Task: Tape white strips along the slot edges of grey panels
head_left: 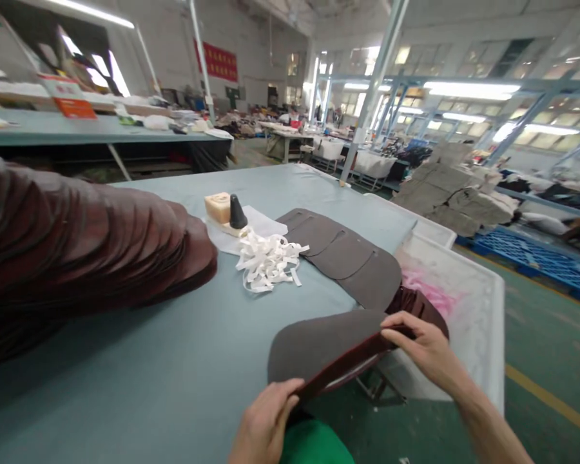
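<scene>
Both hands grip the near edge of a dark grey, rounded leather-like piece (319, 345) with a reddish-brown underside. My left hand (268, 422) pinches its lower left end between thumb and fingers. Farther right, my right hand (423, 348) pinches the same edge near the table corner. The piece lies partly on the table and its near edge is lifted, showing the brown side. Beyond it lie similar grey pieces (348, 251), overlapping in a row. White strips (268, 261) form a loose heap to their left.
A big stack of brown pieces (96, 238) covers the left of the blue-grey table (174, 380). A yellowish block (217, 207) and a black cone (236, 212) stand behind the strips. A white bin (483, 309) with pink material adjoins the right edge. A metal post (372, 90) rises beyond.
</scene>
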`<act>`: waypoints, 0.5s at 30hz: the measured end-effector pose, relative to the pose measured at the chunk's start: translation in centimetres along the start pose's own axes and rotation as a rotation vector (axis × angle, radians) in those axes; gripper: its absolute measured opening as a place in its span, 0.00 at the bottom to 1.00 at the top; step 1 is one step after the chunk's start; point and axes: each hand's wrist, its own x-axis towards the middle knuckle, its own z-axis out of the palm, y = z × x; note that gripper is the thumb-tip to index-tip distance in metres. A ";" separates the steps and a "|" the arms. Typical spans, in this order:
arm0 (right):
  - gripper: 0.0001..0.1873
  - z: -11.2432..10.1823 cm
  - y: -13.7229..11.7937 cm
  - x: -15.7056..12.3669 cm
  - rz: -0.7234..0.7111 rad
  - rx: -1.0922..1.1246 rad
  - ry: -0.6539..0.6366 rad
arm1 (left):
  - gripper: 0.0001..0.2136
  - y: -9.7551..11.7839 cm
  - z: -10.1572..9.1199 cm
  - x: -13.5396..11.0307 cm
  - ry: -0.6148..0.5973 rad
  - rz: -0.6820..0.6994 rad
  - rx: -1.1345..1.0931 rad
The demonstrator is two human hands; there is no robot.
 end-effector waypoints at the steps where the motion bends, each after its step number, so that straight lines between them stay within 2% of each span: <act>1: 0.12 -2.4 0.0 -0.1 -0.009 -0.064 0.025 | 0.12 0.6 0.8 1.1 -0.017 -0.004 -0.050; 3: 0.14 -7.2 -0.1 -0.1 -0.045 -0.180 0.099 | 0.13 0.9 1.8 2.8 -0.018 -0.014 -0.086; 5: 0.17 -11.9 0.0 0.3 -0.074 -0.277 0.129 | 0.13 0.1 2.3 3.5 0.013 -0.042 -0.067; 9: 0.22 -20.0 2.1 2.3 0.010 -0.489 -0.009 | 0.11 -3.5 1.9 2.3 0.126 -0.144 0.028; 11: 0.25 -23.0 4.3 3.9 0.065 -0.566 -0.062 | 0.11 -5.3 1.3 1.0 0.164 -0.180 0.068; 13: 0.23 -25.0 6.9 5.8 0.116 -0.579 -0.099 | 0.10 -6.5 0.6 -0.2 0.176 -0.192 0.088; 14: 0.22 -25.6 8.1 6.8 0.129 -0.566 -0.031 | 0.10 -6.8 0.3 -0.6 0.179 -0.192 0.092; 15: 0.20 -25.8 9.3 7.7 0.131 -0.547 0.111 | 0.10 -7.0 0.0 -1.0 0.183 -0.191 0.094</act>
